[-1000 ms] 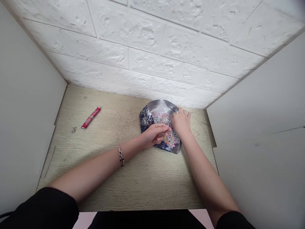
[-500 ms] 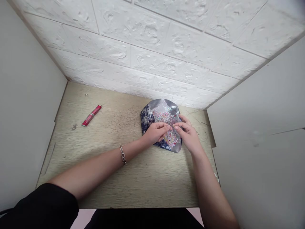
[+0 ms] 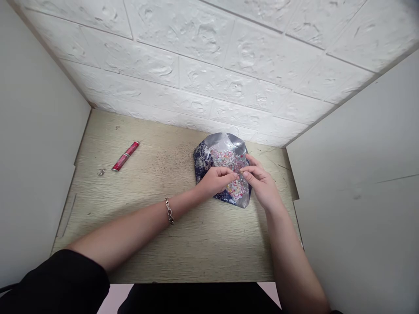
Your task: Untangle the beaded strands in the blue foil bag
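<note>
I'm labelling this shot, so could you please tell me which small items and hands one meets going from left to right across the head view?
Nearer silvery bit → slim red item → chain bracelet → left hand → right hand.

readable text: none | blue-and-silver bag (image 3: 203, 161): print too small to read | red tube (image 3: 126, 156): surface markings too small to read

A red tube (image 3: 125, 156) lies on the table (image 3: 183, 253) before a white brick-patterned wall (image 3: 203, 74).
</note>
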